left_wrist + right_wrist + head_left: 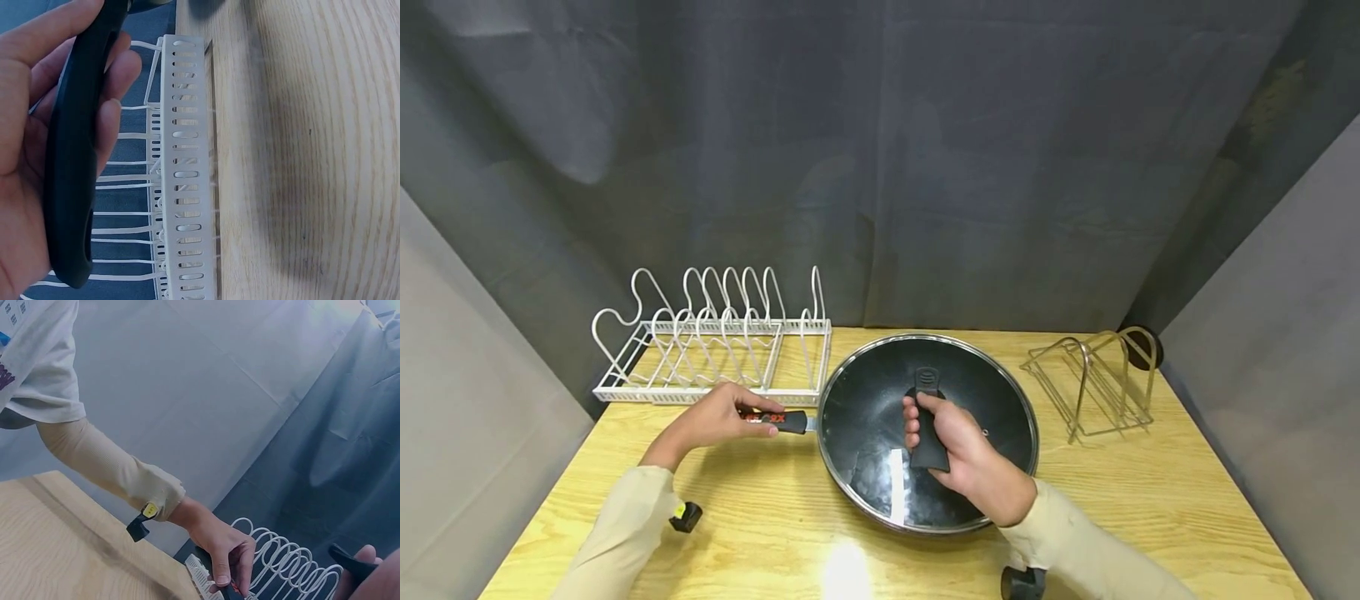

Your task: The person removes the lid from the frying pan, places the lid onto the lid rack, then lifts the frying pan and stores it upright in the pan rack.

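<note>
A large dark pan [925, 532] sits in the middle of the table, covered by a glass lid [865, 400] with a metal rim. My left hand [718, 417] grips the pan's black handle [794, 422], which points left and carries red lettering. In the left wrist view the fingers curl round this handle [72, 162] from behind. Over the lid, my right hand [964, 437] holds the upright black lid knob [931, 454], thumb along its near side. At the lower right of the right wrist view, part of the lid knob [353, 564] shows beside the fingers.
Behind the left hand stands a white wire rack [707, 396] with several upright loops. A smaller metal rack [1108, 432] is at the right, with a round black object [1142, 333] behind it. Dark curtain [880, 167] hangs along the wooden table's [760, 517] back edge.
</note>
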A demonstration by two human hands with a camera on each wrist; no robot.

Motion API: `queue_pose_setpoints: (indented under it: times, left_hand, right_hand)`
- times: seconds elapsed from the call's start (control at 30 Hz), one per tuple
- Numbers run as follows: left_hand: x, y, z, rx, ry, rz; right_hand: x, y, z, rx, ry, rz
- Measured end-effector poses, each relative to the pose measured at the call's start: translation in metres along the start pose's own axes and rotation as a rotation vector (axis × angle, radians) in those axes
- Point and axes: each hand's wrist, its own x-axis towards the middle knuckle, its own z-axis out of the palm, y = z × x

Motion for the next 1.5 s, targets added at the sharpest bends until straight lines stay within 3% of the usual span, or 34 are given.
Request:
queue_pose_setpoints:
  times: [0.57, 0.93, 1.23, 1.5]
  left_hand:
    - [-0.001, 0.001, 0.0, 0.023, 0.007, -0.001]
    - [-0.002, 0.001, 0.001, -0.021, -0.004, 0.0]
    - [-0.001, 0.002, 0.001, -0.025, -0.005, -0.007]
    - [-0.003, 0.003, 0.001, -0.019, -0.005, -0.019]
  right_hand:
    - [0.0, 0.003, 0.001, -0.066, 0.042, -0.054]
    - [-0.02, -0.007, 0.002, -0.12, 0.002, -0.053]
    - [-0.033, -0.013, -0.001, -0.205, 0.021, -0.063]
    - [-0.05, -0.021, -0.011, -0.259, -0.046, -0.072]
